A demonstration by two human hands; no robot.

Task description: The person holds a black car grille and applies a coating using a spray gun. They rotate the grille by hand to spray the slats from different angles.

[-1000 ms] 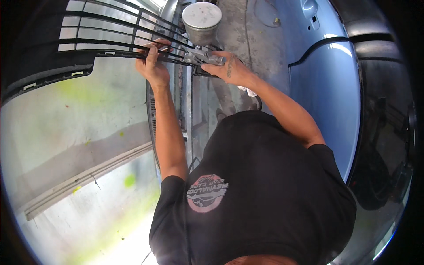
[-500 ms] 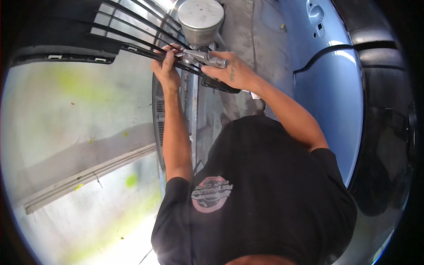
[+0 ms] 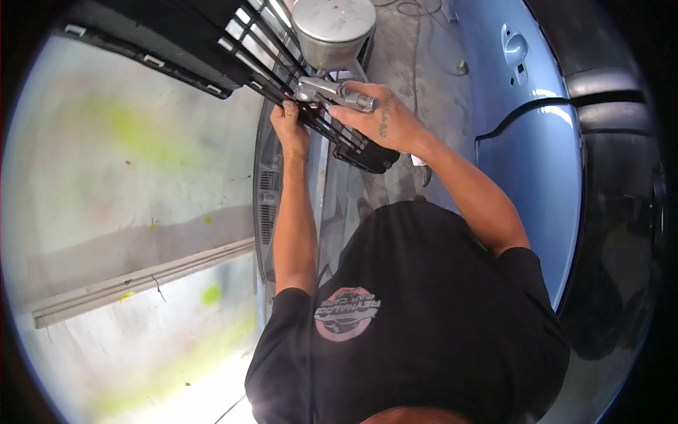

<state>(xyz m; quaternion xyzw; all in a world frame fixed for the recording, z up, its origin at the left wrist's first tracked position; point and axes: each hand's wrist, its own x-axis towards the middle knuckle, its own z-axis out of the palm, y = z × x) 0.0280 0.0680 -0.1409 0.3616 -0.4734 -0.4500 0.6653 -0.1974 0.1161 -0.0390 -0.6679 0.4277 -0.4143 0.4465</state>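
My left hand (image 3: 290,128) is closed on the slatted part of a long black plastic grille (image 3: 180,53), with the thumb on the near edge and other fingers hidden behind. The grille slants across the upper view, from the far left down to its rounded end near the middle. In my right hand (image 3: 390,121) is a silver spray gun (image 3: 332,90), gripped with the fingers wrapped round its body. A large metal cup with a pale round lid (image 3: 334,20) sits beyond the gun's body. The gun's front is close above the slats, near my left fingers.
A light blue car door panel (image 3: 526,184) stands at the right, beside black bodywork (image 3: 614,162). A pale wall or sheet with yellow-green overspray (image 3: 141,134) fills the left. A hose (image 3: 417,8) lies on the grey floor (image 3: 431,85) at the far side.
The grille has tilted more steeply: its left end is higher and its rounded end lower. Both hands sit slightly further right and lower, with the spray gun still held close to the slats.
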